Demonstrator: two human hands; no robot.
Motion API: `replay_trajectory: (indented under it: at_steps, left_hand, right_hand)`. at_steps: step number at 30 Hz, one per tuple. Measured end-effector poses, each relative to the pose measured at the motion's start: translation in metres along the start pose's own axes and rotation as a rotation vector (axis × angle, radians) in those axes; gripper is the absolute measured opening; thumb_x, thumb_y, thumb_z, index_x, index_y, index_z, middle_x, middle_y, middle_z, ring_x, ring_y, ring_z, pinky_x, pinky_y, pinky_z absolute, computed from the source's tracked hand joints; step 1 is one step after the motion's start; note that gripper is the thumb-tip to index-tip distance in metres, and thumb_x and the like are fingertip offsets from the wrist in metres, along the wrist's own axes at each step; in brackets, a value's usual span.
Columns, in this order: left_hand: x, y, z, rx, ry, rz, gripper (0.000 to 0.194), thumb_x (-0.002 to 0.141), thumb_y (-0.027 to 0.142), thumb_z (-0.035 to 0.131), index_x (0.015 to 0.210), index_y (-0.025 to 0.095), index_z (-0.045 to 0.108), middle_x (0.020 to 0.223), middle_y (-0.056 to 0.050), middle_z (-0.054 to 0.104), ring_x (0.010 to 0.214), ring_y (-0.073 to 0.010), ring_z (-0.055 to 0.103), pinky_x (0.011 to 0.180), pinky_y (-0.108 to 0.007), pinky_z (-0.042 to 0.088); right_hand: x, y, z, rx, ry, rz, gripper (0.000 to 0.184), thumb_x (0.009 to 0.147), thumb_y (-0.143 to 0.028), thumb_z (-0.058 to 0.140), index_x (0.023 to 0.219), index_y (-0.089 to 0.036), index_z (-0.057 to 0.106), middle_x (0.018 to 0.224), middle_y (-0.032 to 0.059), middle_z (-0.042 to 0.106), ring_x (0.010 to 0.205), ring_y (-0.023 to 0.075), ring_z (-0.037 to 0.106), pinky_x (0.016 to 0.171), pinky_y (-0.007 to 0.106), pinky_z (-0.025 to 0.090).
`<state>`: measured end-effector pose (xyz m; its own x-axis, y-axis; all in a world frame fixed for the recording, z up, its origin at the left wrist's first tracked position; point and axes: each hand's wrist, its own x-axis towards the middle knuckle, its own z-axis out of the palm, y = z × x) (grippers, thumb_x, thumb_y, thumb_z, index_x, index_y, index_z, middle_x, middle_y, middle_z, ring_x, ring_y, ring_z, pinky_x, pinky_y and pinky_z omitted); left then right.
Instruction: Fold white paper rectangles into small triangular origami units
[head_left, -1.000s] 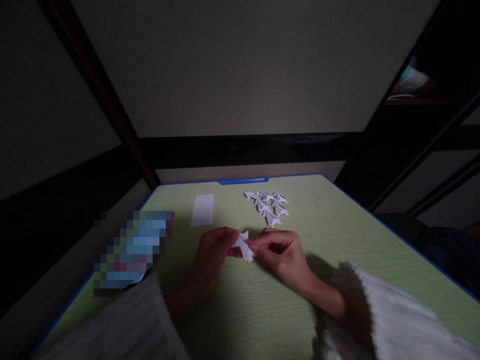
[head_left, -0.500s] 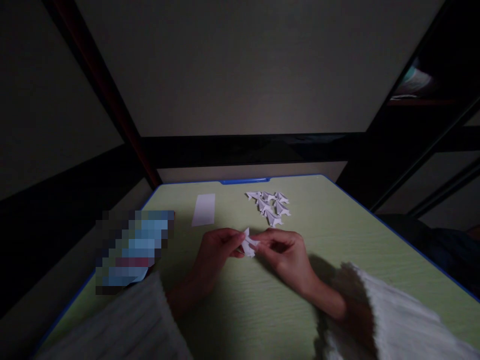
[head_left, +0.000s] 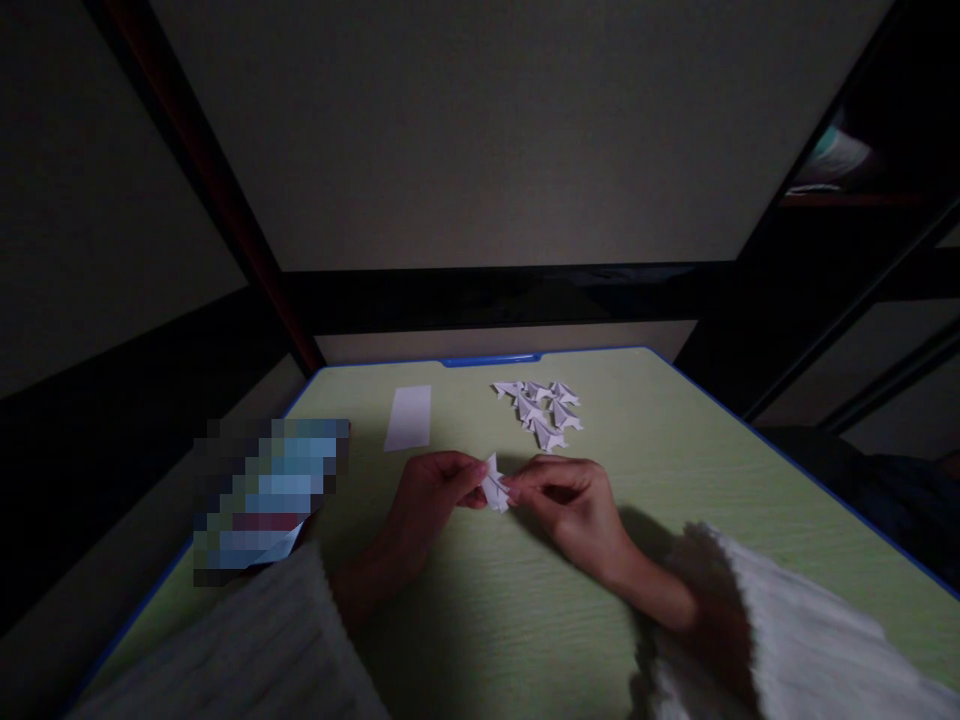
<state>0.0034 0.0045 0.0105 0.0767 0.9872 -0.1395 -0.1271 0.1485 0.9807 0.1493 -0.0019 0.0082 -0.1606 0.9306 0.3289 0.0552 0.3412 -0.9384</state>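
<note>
A small folded white paper piece [head_left: 493, 487] is held up over the table between my two hands. My left hand [head_left: 431, 500] pinches its left edge with thumb and fingers. From the other side, my right hand [head_left: 574, 505] grips its right edge between thumb and fingertips. Just beyond my hands lies a cluster of several folded paper figures [head_left: 549, 433] with pointed ends. A flat white sheet of paper [head_left: 409, 418] rests to their left.
The green table [head_left: 480, 620] has a blue rim and a blue handle [head_left: 491, 360] at its far edge. On the left lies a pixelated flat object [head_left: 281, 490]. Panels [head_left: 480, 140] stand behind the table, and a dark shelf [head_left: 847, 200] is at right.
The folded paper has turned slightly, and its right flap now sits closer to its body under my right fingers. Both hands stay in nearly the same place.
</note>
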Motion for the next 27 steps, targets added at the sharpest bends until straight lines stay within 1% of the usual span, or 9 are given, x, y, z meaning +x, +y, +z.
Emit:
replay_trajectory:
  at_steps: [7,10,12,14,17,19,21,24,27]
  left_hand:
    - [-0.0019,-0.0015,0.0038,0.001,-0.014,-0.073,0.012,0.057,0.026,0.066,0.057,0.014,0.063,0.056,0.0,0.065,0.052,-0.0096,0.056,0.05,-0.018,0.044]
    - [-0.0036,0.0009,0.0048,0.04,-0.006,-0.06,0.011,0.057,0.024,0.065,0.057,0.014,0.064,0.054,0.0,0.064,0.051,-0.009,0.055,0.051,-0.018,0.043]
    - [-0.0039,0.0024,0.0046,0.082,-0.007,-0.013,0.01,0.057,0.023,0.065,0.056,0.013,0.064,0.051,0.0,0.063,0.05,-0.0085,0.053,0.05,-0.018,0.041]
    - [-0.0035,0.0037,0.0039,0.142,-0.001,0.062,0.01,0.057,0.022,0.064,0.052,0.013,0.062,0.047,0.001,0.06,0.047,-0.0082,0.051,0.049,-0.017,0.04]
    - [-0.0027,0.0043,0.002,0.215,0.013,0.147,0.013,0.058,0.02,0.062,0.047,0.013,0.059,0.043,0.002,0.057,0.044,-0.0085,0.05,0.046,-0.017,0.038]
    - [-0.0024,0.0033,0.0001,0.239,0.016,0.17,0.012,0.058,0.019,0.061,0.048,0.013,0.059,0.045,0.002,0.057,0.045,-0.009,0.05,0.046,-0.017,0.038]
    - [-0.0024,0.0016,-0.0018,0.255,0.01,0.186,0.01,0.059,0.019,0.061,0.051,0.013,0.06,0.048,0.001,0.059,0.047,-0.0097,0.051,0.047,-0.017,0.038]
    - [-0.0027,-0.0009,-0.0034,0.284,-0.013,0.203,0.01,0.059,0.021,0.061,0.053,0.013,0.06,0.05,0.0,0.06,0.048,-0.0107,0.052,0.047,-0.018,0.039]
    - [-0.0021,-0.0026,-0.0026,0.29,-0.029,0.19,0.011,0.059,0.022,0.061,0.054,0.013,0.06,0.051,0.001,0.059,0.049,-0.0104,0.052,0.047,-0.018,0.038]
  right_hand:
    - [-0.0008,0.0005,-0.0019,-0.087,0.002,-0.075,0.013,0.065,-0.01,0.057,0.059,-0.015,0.067,0.055,0.0024,0.06,0.049,0.0103,0.05,0.045,0.02,0.037]
    - [-0.0014,0.0003,-0.0014,-0.098,-0.013,-0.088,0.014,0.065,-0.01,0.056,0.058,-0.015,0.066,0.056,0.0027,0.061,0.05,0.0105,0.051,0.046,0.021,0.037]
    - [-0.0019,0.0,-0.0005,-0.095,-0.019,-0.078,0.013,0.065,-0.011,0.056,0.058,-0.015,0.066,0.057,0.003,0.061,0.051,0.0109,0.052,0.047,0.021,0.038]
    - [-0.0022,-0.0003,0.0005,-0.076,-0.027,-0.039,0.011,0.065,-0.013,0.057,0.057,-0.015,0.065,0.057,0.0031,0.061,0.052,0.0109,0.052,0.048,0.022,0.038]
    - [-0.0016,-0.0012,0.0011,0.054,-0.057,0.097,0.005,0.063,-0.017,0.059,0.064,-0.014,0.063,0.058,0.0019,0.06,0.051,0.0097,0.051,0.049,0.021,0.039]
    - [0.0,-0.0015,0.0006,0.189,-0.092,0.194,0.011,0.063,-0.021,0.06,0.072,-0.015,0.059,0.061,0.0005,0.058,0.054,0.0094,0.051,0.051,0.021,0.041]
    - [0.0021,-0.0008,-0.0002,0.259,-0.134,0.248,0.012,0.064,-0.024,0.059,0.072,-0.015,0.056,0.061,-0.0009,0.056,0.056,0.0093,0.051,0.053,0.022,0.041]
    - [0.0041,0.0022,-0.0007,0.161,-0.203,0.245,0.013,0.068,-0.026,0.055,0.064,-0.014,0.054,0.056,-0.0021,0.051,0.052,0.0083,0.046,0.05,0.021,0.037]
    - [0.0032,0.0042,-0.0003,0.032,-0.22,0.2,0.016,0.071,-0.026,0.052,0.06,-0.013,0.053,0.053,-0.0028,0.046,0.05,0.0077,0.04,0.047,0.02,0.031]
